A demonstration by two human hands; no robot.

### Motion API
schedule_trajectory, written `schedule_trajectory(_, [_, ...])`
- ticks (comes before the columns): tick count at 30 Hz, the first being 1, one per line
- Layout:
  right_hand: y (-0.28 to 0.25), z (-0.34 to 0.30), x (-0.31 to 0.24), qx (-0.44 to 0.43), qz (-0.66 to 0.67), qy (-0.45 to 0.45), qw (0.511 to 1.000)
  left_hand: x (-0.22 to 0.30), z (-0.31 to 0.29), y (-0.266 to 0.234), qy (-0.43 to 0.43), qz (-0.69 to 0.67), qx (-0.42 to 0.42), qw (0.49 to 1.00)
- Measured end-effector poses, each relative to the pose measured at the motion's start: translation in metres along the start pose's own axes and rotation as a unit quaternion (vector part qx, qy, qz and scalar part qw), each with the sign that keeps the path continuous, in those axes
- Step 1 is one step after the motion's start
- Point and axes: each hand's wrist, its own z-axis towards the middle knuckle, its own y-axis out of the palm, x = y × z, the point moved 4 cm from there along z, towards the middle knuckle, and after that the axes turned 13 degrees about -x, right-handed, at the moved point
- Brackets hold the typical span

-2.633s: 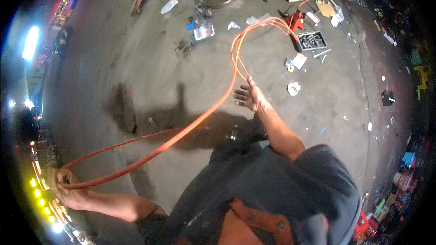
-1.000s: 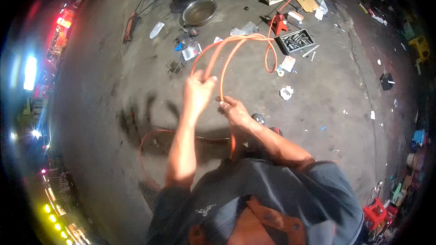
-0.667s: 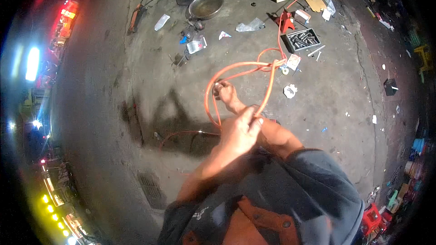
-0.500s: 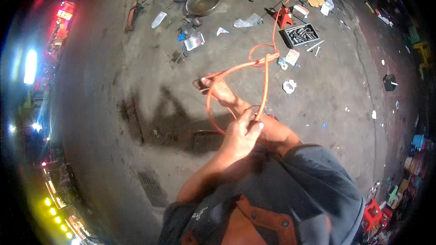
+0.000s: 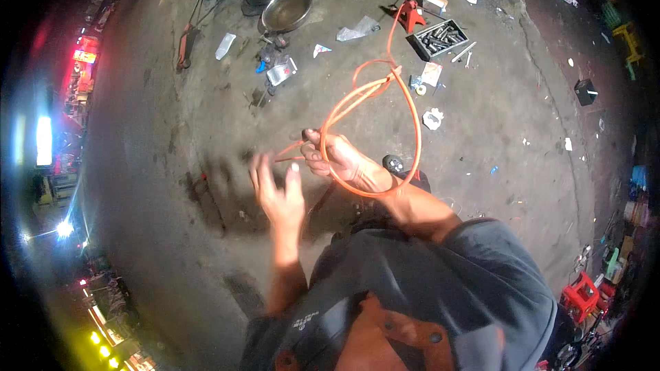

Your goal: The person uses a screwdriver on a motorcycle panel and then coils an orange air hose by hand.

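Note:
An orange hose hangs in a big loop in front of me, with a smaller loop and a crossing at its top. My right hand is closed on part of the hose, fingers curled; the big loop passes over that wrist and forearm. A thin bend of hose sticks out left of the right fingers. Near this bend, my left hand is raised with thumb and fingers apart, holding nothing; its fingertips are slightly blurred. From the crossing, the hose runs away up the floor past a red jack stand.
On the concrete floor lie a dark tray of sockets, a metal basin, a plastic bag and scraps of paper. A red stool stands at lower right. A black box sits far right.
My left hand has let go of the hose and moved left, its fingers spreading. The big loop has swung down over my right forearm. The view has shifted a little.

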Motion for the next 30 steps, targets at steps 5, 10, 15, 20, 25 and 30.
schedule_trajectory(5, [0.013, -0.015, -0.002, 0.009, -0.050, 0.031, 0.998, -0.048, 0.019, 0.031, -0.136, -0.253, -0.269, 0.919])
schedule_trajectory(10, [0.011, -0.039, 0.004, 0.080, -0.135, 0.073, 0.985, -0.091, 0.009, 0.044, -0.182, -0.292, -0.378, 0.859])
schedule_trajectory(15, [-0.010, -0.090, 0.009, 0.096, -0.030, 0.088, 0.991, -0.090, 0.031, 0.006, -0.170, -0.151, -0.236, 0.945])
schedule_trajectory(20, [-0.059, -0.142, -0.011, 0.128, -0.007, 0.075, 0.989, -0.076, 0.035, -0.028, -0.245, -0.108, -0.189, 0.945])
schedule_trajectory(25, [-0.099, -0.158, -0.040, 0.375, -0.315, -0.043, 0.871, -0.060, 0.025, -0.019, -0.175, -0.164, -0.171, 0.956])
schedule_trajectory(30, [-0.019, -0.115, -0.059, 0.203, -0.475, -0.035, 0.855, -0.038, 0.018, -0.020, -0.147, -0.167, -0.173, 0.959])
